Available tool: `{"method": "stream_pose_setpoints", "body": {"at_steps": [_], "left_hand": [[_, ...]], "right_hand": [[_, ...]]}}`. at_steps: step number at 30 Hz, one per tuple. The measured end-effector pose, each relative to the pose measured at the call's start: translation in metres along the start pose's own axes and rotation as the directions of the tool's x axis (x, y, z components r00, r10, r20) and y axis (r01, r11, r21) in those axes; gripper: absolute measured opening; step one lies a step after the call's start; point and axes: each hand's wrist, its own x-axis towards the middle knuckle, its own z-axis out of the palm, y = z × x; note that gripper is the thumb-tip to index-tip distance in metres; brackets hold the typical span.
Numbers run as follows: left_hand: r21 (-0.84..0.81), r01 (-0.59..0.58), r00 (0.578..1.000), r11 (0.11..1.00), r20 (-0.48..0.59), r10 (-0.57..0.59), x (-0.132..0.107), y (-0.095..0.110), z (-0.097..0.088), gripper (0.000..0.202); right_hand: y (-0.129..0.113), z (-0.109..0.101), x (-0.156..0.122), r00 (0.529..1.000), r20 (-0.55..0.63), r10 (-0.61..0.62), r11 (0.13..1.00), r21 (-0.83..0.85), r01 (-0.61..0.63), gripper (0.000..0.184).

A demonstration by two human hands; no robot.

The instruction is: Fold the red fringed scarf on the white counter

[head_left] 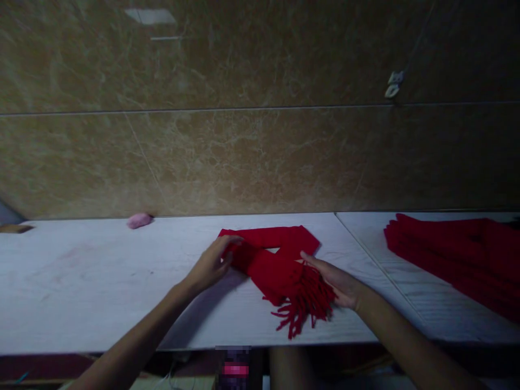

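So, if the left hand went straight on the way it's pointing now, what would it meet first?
The red fringed scarf: its left bend lies just by the fingers of the left hand, perhaps touching them, though this single view leaves the exact depth unclear.

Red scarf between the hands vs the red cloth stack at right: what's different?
- The red scarf is bent round on itself with a small gap; the red cloth stack lies in long layers.
- The scarf's fringe is spread toward the near edge; the stack shows no clear fringe.
- The right hand holds the scarf; no hand touches the stack.
Shared: red fabric on a white surface.
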Motion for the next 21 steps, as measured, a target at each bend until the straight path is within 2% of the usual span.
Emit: {"method": "stream_pose_setpoints", "body": {"at_steps": [2,4,6,8,10,12,14,16,18,21], "left_hand": [[0.079,0.002,1.0,0.997,-0.002,-0.001,0.001,-0.023,-0.007,0.043],[0.065,0.094,0.995,0.993,-0.049,-0.091,0.002,-0.041,-0.011,0.051],[-0.047,0.262,0.954,0.964,-0.138,-0.266,0.005,-0.056,-0.014,0.063],[-0.167,0.387,0.895,0.907,-0.168,-0.413,0.01,-0.068,-0.016,0.071],[-0.235,0.417,0.883,0.878,-0.127,-0.453,0.017,-0.076,-0.019,0.073],[-0.275,0.39,0.903,0.879,-0.076,-0.424,0.022,-0.079,-0.02,0.076],[-0.302,0.36,0.923,0.883,-0.024,-0.384,0.022,-0.076,-0.02,0.081],[-0.279,0.33,0.943,0.902,0.049,-0.33,0.016,-0.07,-0.02,0.086],[-0.183,0.257,0.963,0.949,0.131,-0.236,0.008,-0.063,-0.018,0.091],[0.021,0.11,0.975,0.994,0.194,-0.112,0.0,-0.055,-0.015,0.097]], "right_hand": [[0.004,-0.001,0.002,0.997,-0.081,0.013,0.999,-0.05,-0.017,0.04],[0.007,-0.003,0.008,0.99,-0.135,0.037,0.995,-0.083,-0.049,0.037],[0.008,-0.005,0.015,0.983,-0.173,0.066,0.99,-0.112,-0.086,0.038],[0.005,-0.003,0.023,0.977,-0.194,0.089,0.978,-0.17,-0.123,0.036],[-0.006,0.006,0.028,0.978,-0.186,0.098,0.965,-0.221,-0.139,0.032],[-0.023,0.02,0.027,0.985,-0.162,0.053,0.97,-0.227,-0.09,0.027],[-0.038,0.033,0.02,0.989,-0.142,-0.049,0.981,-0.191,0.021,0.026],[-0.043,0.039,0.006,0.979,-0.142,-0.144,0.982,-0.144,0.124,0.03],[-0.032,0.034,-0.01,0.972,-0.179,-0.152,0.985,-0.108,0.134,0.031],[0.002,0.015,-0.029,0.963,-0.266,-0.031,0.997,-0.077,0.01,0.032]]}}
